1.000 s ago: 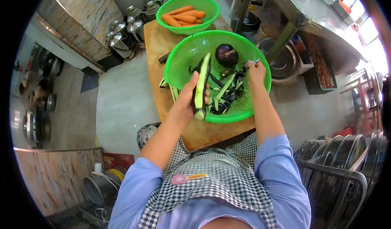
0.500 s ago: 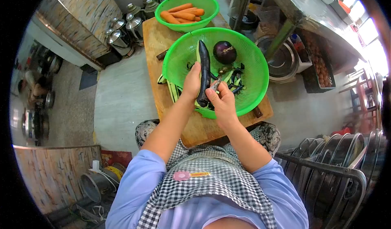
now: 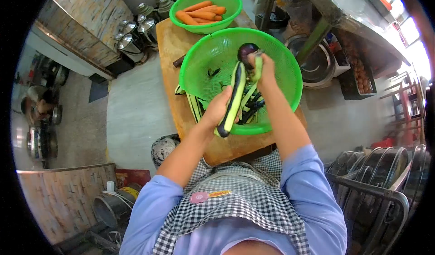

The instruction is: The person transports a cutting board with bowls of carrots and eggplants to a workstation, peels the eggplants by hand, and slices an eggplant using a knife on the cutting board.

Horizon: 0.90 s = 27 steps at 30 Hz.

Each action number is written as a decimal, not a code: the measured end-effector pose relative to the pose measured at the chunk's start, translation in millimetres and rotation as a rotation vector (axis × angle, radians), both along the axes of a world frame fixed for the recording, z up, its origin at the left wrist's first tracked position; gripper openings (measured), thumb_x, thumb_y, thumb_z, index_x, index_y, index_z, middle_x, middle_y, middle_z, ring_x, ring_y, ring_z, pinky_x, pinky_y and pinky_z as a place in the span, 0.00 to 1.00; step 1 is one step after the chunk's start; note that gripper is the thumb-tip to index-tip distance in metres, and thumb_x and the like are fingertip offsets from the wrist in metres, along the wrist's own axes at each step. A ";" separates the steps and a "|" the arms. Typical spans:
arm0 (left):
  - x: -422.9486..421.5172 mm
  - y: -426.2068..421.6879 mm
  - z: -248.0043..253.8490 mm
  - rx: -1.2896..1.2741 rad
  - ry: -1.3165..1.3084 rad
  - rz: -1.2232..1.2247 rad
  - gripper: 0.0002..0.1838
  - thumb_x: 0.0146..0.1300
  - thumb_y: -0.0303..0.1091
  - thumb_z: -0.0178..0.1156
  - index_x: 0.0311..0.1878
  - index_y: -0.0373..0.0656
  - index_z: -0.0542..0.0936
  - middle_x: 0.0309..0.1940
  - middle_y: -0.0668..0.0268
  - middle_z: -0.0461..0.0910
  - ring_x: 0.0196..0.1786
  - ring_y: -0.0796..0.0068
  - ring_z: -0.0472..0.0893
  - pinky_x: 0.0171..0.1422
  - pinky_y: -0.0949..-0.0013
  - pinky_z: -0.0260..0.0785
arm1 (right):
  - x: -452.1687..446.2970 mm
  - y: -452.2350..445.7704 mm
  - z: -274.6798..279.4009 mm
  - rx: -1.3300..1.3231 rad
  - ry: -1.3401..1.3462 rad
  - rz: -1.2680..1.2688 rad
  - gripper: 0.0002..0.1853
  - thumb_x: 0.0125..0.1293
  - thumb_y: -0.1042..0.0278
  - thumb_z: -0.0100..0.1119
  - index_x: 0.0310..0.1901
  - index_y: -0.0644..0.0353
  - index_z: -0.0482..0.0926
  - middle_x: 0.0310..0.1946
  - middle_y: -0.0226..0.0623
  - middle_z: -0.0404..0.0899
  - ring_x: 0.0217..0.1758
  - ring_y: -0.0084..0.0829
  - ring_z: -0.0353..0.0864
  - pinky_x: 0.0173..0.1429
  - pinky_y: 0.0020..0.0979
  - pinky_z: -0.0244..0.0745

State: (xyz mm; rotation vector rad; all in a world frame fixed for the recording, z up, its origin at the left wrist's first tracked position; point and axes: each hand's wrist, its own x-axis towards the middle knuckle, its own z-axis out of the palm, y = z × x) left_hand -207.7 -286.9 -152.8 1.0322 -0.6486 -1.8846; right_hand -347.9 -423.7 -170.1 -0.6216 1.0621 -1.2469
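Observation:
My left hand [image 3: 219, 106] is wrapped round a long eggplant [image 3: 234, 96], which shows pale green peeled strips beside a dark strip of skin. My right hand [image 3: 263, 69] is closed on a small metal peeler [image 3: 258, 53], with a pale green peel [image 3: 258, 69] hanging by it. Both hands are over a big green basket [image 3: 195, 55]. Inside the basket, a round dark purple eggplant [image 3: 247, 51] lies behind my right hand, partly hidden, and peelings [image 3: 252, 109] are heaped near the bottom. Peeled eggplant pieces [image 3: 194, 107] lie on the board at the basket's left.
The basket stands on a wooden board [image 3: 226, 151]. Behind it is a green basket [image 3: 239, 11] of carrots [image 3: 204, 15]. Metal flasks [image 3: 147, 24] stand at the back left, a metal table [image 3: 358, 17] at the right, and a metal rack [image 3: 376, 187] at the lower right.
The eggplant has turned from its dark side to a peeled side. My right hand has moved from the eggplant's near end up and forward, with a peel strip now by the peeler.

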 end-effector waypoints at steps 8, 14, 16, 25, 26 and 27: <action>12.9 -21.8 -0.7 0.038 0.258 0.207 0.25 0.67 0.55 0.44 0.47 0.40 0.70 0.35 0.60 0.78 0.31 0.71 0.78 0.33 0.67 0.75 | -59.9 30.9 0.0 -0.619 1.933 -0.027 0.09 0.57 0.67 0.59 0.38 0.61 0.75 0.32 0.39 0.70 0.41 0.41 0.69 0.50 0.35 0.65; 10.5 -36.6 -2.5 0.023 0.077 0.194 0.27 0.69 0.57 0.38 0.47 0.41 0.73 0.33 0.63 0.78 0.31 0.73 0.78 0.32 0.70 0.73 | -14.1 115.7 24.4 -0.470 0.487 0.137 0.07 0.58 0.72 0.59 0.37 0.63 0.73 0.34 0.29 0.71 0.34 0.19 0.71 0.37 0.22 0.67; 4.6 -33.7 5.1 0.023 -0.030 0.229 0.27 0.68 0.57 0.39 0.45 0.40 0.74 0.33 0.64 0.78 0.31 0.74 0.77 0.32 0.70 0.72 | 0.9 141.1 27.7 -0.532 0.478 0.157 0.08 0.57 0.73 0.59 0.36 0.63 0.72 0.35 0.31 0.71 0.37 0.24 0.71 0.42 0.25 0.67; -34.3 3.4 12.4 0.052 -0.034 0.258 0.26 0.69 0.56 0.39 0.42 0.42 0.74 0.27 0.64 0.78 0.23 0.71 0.77 0.30 0.68 0.73 | 6.9 122.5 30.0 -0.590 0.750 0.025 0.10 0.57 0.71 0.57 0.30 0.65 0.66 0.30 0.41 0.65 0.34 0.39 0.67 0.40 0.34 0.63; -37.0 11.8 9.9 0.039 -0.106 0.170 0.26 0.68 0.57 0.39 0.42 0.42 0.74 0.27 0.63 0.78 0.23 0.72 0.77 0.28 0.69 0.72 | 3.9 110.4 30.6 -0.627 0.784 0.006 0.10 0.57 0.71 0.57 0.29 0.66 0.66 0.29 0.42 0.65 0.33 0.41 0.66 0.39 0.35 0.63; -37.1 16.2 5.0 0.074 -0.044 0.088 0.26 0.69 0.57 0.37 0.43 0.43 0.73 0.24 0.64 0.76 0.21 0.73 0.76 0.24 0.70 0.71 | -1.5 94.3 23.0 -0.552 0.754 0.061 0.10 0.57 0.71 0.58 0.29 0.65 0.66 0.28 0.41 0.66 0.32 0.39 0.67 0.38 0.35 0.62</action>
